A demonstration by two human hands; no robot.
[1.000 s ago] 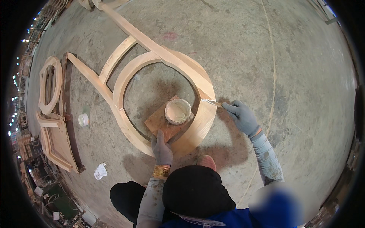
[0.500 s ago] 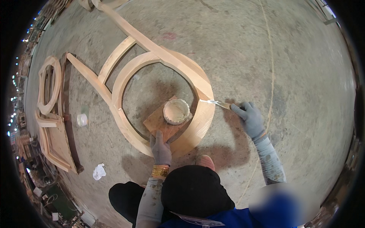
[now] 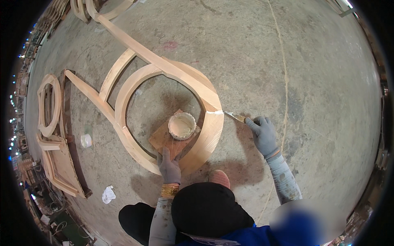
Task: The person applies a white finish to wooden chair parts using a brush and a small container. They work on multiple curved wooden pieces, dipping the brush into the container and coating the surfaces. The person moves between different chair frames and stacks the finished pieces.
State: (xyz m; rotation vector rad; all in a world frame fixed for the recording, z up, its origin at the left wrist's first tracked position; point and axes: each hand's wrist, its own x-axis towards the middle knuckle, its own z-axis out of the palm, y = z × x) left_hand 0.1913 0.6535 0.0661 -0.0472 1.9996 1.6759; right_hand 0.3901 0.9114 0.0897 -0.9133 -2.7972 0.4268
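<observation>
- At the far left is an oval wooden ring (image 3: 58,107), with a panel (image 3: 69,166) and angled strips of pale wood just below it.
- Next comes a small white round item (image 3: 86,140) on the concrete floor (image 3: 328,102); nearer the person lies a crumpled white scrap (image 3: 108,194).
- In the middle is the large wooden frame (image 3: 213,133) — a round ring with two long bars running off toward the upper left, joined by a curved crosspiece (image 3: 119,73).
- The left hand (image 3: 169,169), grey-gloved and with gold-coloured bangles (image 3: 170,190) at the wrist, is clamped on the near edge of a reddish-brown board (image 3: 159,139), its thumb on top.
- On that board, seen within the ring's opening, stands a round tub (image 3: 182,126) of pale paste, its rim crusted white.
- A white streak (image 3: 214,112) crosses the ring's right side at a joint.
- At the streak's outer end is the tip of a putty knife (image 3: 235,116).
- The right hand (image 3: 264,135), also gloved, is closed around the knife's handle — fingers together, well apart from the left hand.
</observation>
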